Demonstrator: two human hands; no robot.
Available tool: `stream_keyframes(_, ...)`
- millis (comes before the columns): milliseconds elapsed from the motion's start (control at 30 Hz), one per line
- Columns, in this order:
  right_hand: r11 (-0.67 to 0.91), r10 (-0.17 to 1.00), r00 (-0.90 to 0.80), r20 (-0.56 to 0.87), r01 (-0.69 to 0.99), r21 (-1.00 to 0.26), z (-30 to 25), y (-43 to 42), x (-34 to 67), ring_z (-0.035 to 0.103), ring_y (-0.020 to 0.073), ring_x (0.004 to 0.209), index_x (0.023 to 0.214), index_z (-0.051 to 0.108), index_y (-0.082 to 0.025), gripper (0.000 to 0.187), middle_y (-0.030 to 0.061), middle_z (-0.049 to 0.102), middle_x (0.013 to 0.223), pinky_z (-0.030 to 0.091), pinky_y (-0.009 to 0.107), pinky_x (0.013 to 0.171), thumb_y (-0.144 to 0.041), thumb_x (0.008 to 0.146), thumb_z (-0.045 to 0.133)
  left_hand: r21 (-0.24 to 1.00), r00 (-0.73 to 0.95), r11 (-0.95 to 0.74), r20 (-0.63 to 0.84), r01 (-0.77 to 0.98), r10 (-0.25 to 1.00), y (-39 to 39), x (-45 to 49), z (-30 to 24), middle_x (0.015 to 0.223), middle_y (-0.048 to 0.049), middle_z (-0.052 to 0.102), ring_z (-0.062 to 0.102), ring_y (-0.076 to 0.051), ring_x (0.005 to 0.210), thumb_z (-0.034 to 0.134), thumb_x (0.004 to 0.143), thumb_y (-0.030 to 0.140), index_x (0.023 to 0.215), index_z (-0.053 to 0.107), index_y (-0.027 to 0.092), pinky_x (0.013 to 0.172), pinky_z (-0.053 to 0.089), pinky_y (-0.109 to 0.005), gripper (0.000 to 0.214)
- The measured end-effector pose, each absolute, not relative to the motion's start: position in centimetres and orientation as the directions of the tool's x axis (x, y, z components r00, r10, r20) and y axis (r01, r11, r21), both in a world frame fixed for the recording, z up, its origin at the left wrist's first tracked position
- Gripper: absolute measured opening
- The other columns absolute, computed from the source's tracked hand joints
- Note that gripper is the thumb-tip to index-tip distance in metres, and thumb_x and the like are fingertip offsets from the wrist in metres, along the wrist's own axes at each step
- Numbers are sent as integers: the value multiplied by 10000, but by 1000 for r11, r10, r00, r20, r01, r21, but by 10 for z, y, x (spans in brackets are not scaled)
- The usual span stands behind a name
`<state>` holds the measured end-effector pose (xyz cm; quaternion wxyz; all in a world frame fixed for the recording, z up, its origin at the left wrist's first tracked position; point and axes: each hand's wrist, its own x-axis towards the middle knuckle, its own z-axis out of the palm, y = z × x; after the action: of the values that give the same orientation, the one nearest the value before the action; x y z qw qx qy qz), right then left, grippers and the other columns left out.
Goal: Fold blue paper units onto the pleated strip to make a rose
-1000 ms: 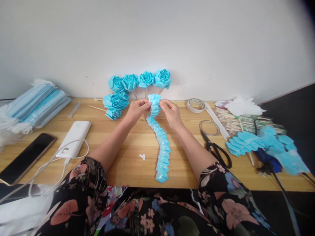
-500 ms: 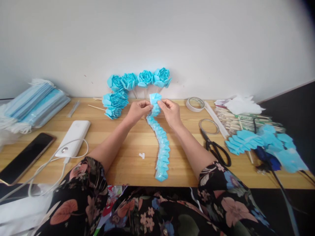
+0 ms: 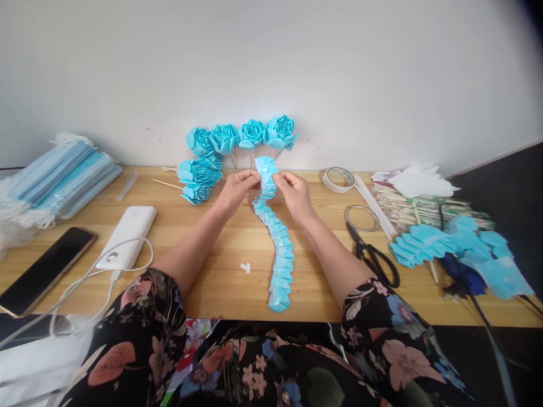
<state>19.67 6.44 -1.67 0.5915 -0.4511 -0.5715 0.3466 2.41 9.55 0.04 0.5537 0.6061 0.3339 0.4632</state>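
Note:
A long pleated strip of blue petals point(image 3: 280, 249) with shiny tape on it runs down the wooden table toward me. My left hand point(image 3: 237, 192) pinches the left edge of its far end between thumb and finger. On the opposite edge, my right hand point(image 3: 294, 195) pinches the same strip. The strip's tip rises just beyond my fingers, tilted up. Behind it, several blue flowers on thin sticks point(image 3: 253, 134) lean at the wall, and more blue flowers point(image 3: 197, 172) are bunched to the left.
To the right are a tape roll point(image 3: 338, 180), black scissors point(image 3: 373, 257), another blue petal strip point(image 3: 422, 244) and bundled sticks point(image 3: 424, 206). To the left lie face masks point(image 3: 63, 178), a phone point(image 3: 46, 271) and a white power bank point(image 3: 127, 237) with a cable. A white scrap point(image 3: 245, 268) lies mid-table.
The strip's far end has turned slightly and now shows its pleats more, its tip leaning left. Both hands keep their pinch in nearly the same place.

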Motion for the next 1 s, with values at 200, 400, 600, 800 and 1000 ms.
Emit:
stream_keyframes(200, 360, 914, 149, 376, 127, -924, -16, 65, 198, 498, 123, 666, 719, 655, -194, 306, -30, 579, 670, 414, 257, 665, -464, 862, 651, 974, 372, -223, 217, -29, 903, 90, 23, 6, 692, -22, 637, 585, -149, 709, 665, 824, 538, 694, 655, 145, 753, 477, -279, 414)
stream_keyframes(400, 352, 910, 168, 378, 166, -921, -17, 65, 199, 517, 140, 682, 694, 636, -202, 402, -17, 582, 672, 438, 270, 684, -556, 882, 612, 983, 373, -182, 169, 0, 912, 87, 24, 7, 632, 3, 631, 536, -122, 587, 782, 716, 429, 727, 699, 152, 604, 438, -255, 290)
stream_keyframes(600, 376, 924, 55, 379, 56, -925, -18, 63, 198, 552, 149, 738, 721, 633, -199, 453, 3, 608, 731, 455, 284, 759, -592, 926, 537, 977, 284, -208, 212, -44, 935, 93, 25, 4, 671, 2, 672, 585, -130, 660, 758, 712, 381, 675, 676, 156, 701, 474, -259, 242)
stream_keyframes(800, 315, 947, 26, 319, 99, -944, -21, 63, 197, 437, 112, 639, 706, 588, -200, 377, -45, 487, 648, 374, 251, 633, -543, 837, 673, 978, 308, -201, 210, -61, 928, 94, 24, 1, 670, 5, 666, 580, -130, 663, 774, 703, 385, 687, 682, 156, 722, 471, -267, 247)
stream_keyframes(1000, 341, 935, 52, 352, 155, -927, -18, 62, 197, 392, 116, 629, 680, 532, -209, 449, -42, 422, 634, 357, 260, 625, -601, 895, 567, 978, 301, -190, 208, -86, 931, 94, 25, 3, 675, 8, 665, 579, -130, 672, 780, 706, 404, 671, 680, 164, 729, 470, -263, 263)
